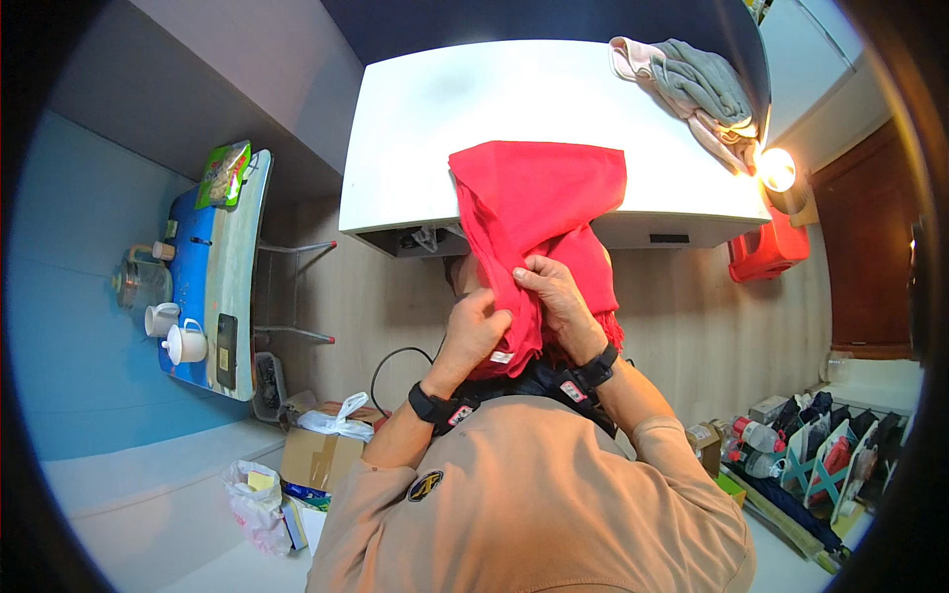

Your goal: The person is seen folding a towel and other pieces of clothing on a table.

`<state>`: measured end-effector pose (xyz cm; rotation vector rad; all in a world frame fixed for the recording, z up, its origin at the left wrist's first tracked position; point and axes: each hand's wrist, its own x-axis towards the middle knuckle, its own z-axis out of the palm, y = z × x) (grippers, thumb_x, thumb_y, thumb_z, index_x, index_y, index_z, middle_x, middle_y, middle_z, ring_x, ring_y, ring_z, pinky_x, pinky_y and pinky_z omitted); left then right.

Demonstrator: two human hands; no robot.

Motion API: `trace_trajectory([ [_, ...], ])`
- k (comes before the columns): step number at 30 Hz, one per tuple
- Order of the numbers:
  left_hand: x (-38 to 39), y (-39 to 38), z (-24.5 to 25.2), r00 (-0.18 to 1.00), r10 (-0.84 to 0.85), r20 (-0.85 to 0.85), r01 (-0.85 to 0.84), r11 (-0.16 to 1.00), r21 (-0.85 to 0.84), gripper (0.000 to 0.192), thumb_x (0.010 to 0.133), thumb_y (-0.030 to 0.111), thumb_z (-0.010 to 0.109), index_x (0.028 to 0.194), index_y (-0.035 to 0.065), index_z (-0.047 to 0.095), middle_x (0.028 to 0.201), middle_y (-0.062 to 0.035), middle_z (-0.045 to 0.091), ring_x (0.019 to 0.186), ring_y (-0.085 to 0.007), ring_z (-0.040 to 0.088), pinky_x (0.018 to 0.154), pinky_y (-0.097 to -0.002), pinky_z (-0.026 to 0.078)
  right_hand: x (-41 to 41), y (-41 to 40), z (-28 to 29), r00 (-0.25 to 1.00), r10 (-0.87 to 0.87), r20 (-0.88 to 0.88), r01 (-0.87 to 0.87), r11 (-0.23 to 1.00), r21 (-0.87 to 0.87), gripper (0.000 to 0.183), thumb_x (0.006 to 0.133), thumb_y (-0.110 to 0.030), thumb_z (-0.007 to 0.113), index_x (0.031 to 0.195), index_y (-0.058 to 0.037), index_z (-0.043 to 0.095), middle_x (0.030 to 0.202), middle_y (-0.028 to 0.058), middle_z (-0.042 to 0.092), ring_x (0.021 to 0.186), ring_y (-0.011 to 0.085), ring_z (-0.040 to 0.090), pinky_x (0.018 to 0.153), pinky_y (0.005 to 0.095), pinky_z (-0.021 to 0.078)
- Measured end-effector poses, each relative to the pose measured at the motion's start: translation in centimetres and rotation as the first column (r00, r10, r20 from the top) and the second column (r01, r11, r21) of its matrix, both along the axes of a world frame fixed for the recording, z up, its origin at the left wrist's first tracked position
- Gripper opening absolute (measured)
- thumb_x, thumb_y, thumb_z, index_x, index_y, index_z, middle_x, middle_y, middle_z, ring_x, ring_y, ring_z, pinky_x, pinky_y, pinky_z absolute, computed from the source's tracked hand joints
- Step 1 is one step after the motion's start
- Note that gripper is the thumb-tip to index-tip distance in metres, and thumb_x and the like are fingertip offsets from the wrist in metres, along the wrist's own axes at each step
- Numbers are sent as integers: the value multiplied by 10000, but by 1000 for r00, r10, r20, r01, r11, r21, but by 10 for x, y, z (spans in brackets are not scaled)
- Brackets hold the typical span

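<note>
A red fringed scarf (545, 185) is partly on a white desk (437, 118) and hangs over its near edge towards my lap. My left hand (474, 326) pinches the gathered left side of the cloth, above a small white tag (502, 357). With thumb and fingers, my right hand (561, 296) grips a fold just to the right of and a little beyond the left. The fringe (612, 326) dangles by my right wrist. Folds hide some fingertips. At the desk's far right corner lie a folded grey cloth (700, 81) and a pale pink cloth (712, 130).
A lit lamp (777, 170) glows by the desk's right end, above a red plastic container (771, 248). On the left, a small folding table (237, 222) carries white cups (187, 342), a glass pitcher (144, 278) and a phone (226, 352). A cardboard box (319, 456) stands behind on the left.
</note>
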<state>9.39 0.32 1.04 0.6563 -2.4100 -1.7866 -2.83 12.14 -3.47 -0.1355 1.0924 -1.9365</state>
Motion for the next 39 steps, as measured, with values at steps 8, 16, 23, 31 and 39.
trace_trajectory([
  [8, 10, -61, 15, 919, 394, -2, -193, 456, 869, 358, 811, 16, 544, 1162, -4, 612, 1100, -109, 674, 991, -211, 648, 910, -325, 508, -61, 32, 47, 960, -228, -162, 231, 973, -1, 151, 916, -88, 596, 1058, -42, 621, 981, 24, 648, 888, 117, 607, 816, 273, 497],
  [16, 31, -124, 40, 810, 549, -208, -80, 454, 887, 226, 949, 61, 523, 1165, 3, 559, 1141, -142, 647, 1042, -240, 641, 981, -391, 494, -240, 203, 97, 683, -364, -633, 517, 854, 67, 348, 933, -216, 618, 1200, 0, 561, 1062, 80, 660, 938, 164, 649, 867, 309, 527],
  [23, 43, -175, 21, 814, 566, -130, -268, 565, 781, 105, 949, 111, 552, 1000, 53, 622, 1041, -91, 674, 960, -209, 656, 906, -363, 513, -216, 254, 13, 697, -557, -453, 686, 701, 193, 66, 882, -104, 668, 904, -42, 661, 884, 30, 671, 802, 129, 630, 757, 267, 505],
  [31, 43, -230, 62, 897, 429, -107, -434, 901, -20, 259, 928, 92, 576, 709, 132, 443, 659, 72, 421, 594, -43, 405, 546, -212, 348, -204, 262, 23, 761, -534, -369, 609, 784, 120, 80, 894, -114, 670, 838, -61, 648, 794, -8, 651, 698, 84, 601, 671, 231, 482],
  [39, 3, -143, 16, 991, 85, -102, -132, 607, -784, 534, 774, 223, 731, 1228, 15, 541, 1230, -191, 558, 1133, -341, 549, 982, -440, 436, -183, 248, -32, 754, -397, -523, 607, 724, 326, 151, 898, -199, 675, 863, -53, 656, 766, -14, 639, 637, 61, 555, 582, 214, 443],
])
